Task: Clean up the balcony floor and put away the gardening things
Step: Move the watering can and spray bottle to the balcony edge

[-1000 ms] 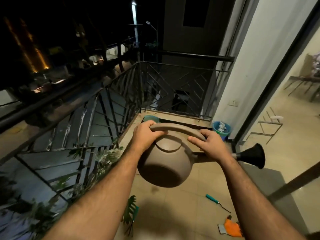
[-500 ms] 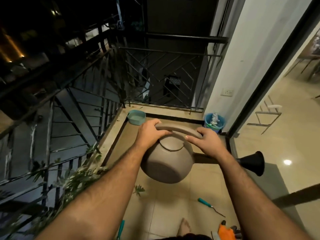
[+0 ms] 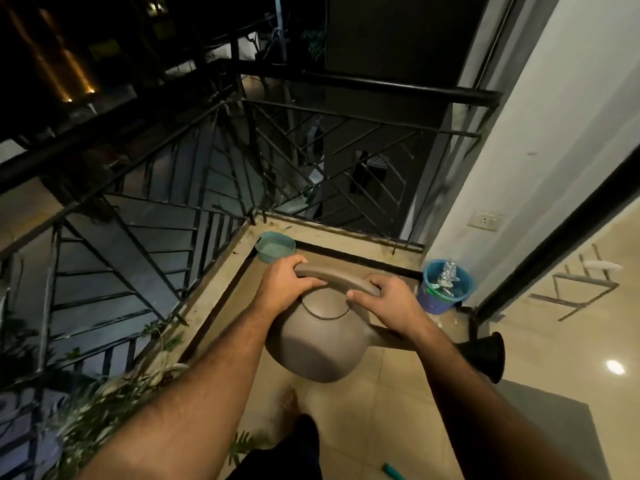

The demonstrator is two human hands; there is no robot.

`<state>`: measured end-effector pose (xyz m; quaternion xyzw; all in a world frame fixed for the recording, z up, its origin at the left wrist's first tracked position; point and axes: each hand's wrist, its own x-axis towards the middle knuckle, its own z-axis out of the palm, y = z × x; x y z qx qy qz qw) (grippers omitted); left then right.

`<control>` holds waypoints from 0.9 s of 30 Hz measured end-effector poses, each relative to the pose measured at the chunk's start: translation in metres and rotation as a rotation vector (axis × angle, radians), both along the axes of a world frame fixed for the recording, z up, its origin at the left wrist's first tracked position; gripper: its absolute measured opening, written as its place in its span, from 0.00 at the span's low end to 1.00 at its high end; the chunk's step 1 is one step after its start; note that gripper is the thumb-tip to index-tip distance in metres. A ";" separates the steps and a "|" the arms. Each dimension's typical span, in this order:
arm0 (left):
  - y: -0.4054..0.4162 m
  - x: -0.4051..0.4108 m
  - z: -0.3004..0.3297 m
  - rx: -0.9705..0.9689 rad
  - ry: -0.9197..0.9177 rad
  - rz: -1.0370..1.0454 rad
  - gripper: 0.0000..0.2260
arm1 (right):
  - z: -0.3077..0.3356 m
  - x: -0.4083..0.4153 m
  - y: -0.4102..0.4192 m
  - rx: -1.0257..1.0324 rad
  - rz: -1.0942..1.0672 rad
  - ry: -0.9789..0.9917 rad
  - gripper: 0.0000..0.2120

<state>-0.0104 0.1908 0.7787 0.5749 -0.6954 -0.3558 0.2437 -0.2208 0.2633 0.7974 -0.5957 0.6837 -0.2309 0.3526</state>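
While both hands, left hand (image 3: 285, 287) and right hand (image 3: 388, 301), keep their fingers wrapped round the handle, the can (image 3: 320, 336) has travelled nearer the far corner, beside the bowl (image 3: 275, 247) and bucket (image 3: 445, 287), probably its storage spot.

One brown watering can (image 3: 322, 344), two hands on it (left hand (image 3: 284, 285), right hand (image 3: 388, 303)), one teal pot (image 3: 275, 247), one blue bucket (image 3: 445, 289) and one teal-handled tool (image 3: 393, 472) at the frame's bottom edge.
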 end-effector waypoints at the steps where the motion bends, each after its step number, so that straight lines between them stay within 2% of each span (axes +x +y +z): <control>1: -0.011 -0.001 -0.003 0.008 0.007 0.005 0.10 | -0.002 0.000 -0.012 0.001 -0.002 -0.005 0.07; 5: -0.071 -0.004 -0.016 0.048 0.026 0.030 0.11 | -0.012 -0.002 -0.076 0.039 0.020 -0.016 0.07; 8: -0.123 0.002 -0.024 0.080 0.010 0.054 0.12 | -0.020 -0.002 -0.135 0.042 0.096 0.045 0.09; 14: -0.232 0.016 -0.031 0.096 -0.080 0.057 0.12 | -0.020 0.012 -0.236 0.045 0.114 0.092 0.10; 20: -0.305 0.037 -0.048 0.151 -0.109 0.264 0.25 | -0.042 0.030 -0.327 0.096 0.104 0.046 0.12; 22: -0.324 0.050 -0.056 0.165 -0.105 0.338 0.24 | -0.052 0.037 -0.358 0.099 0.140 0.033 0.13; 27: -0.381 0.071 -0.074 0.271 -0.068 0.533 0.13 | -0.081 0.058 -0.440 0.090 0.250 0.109 0.14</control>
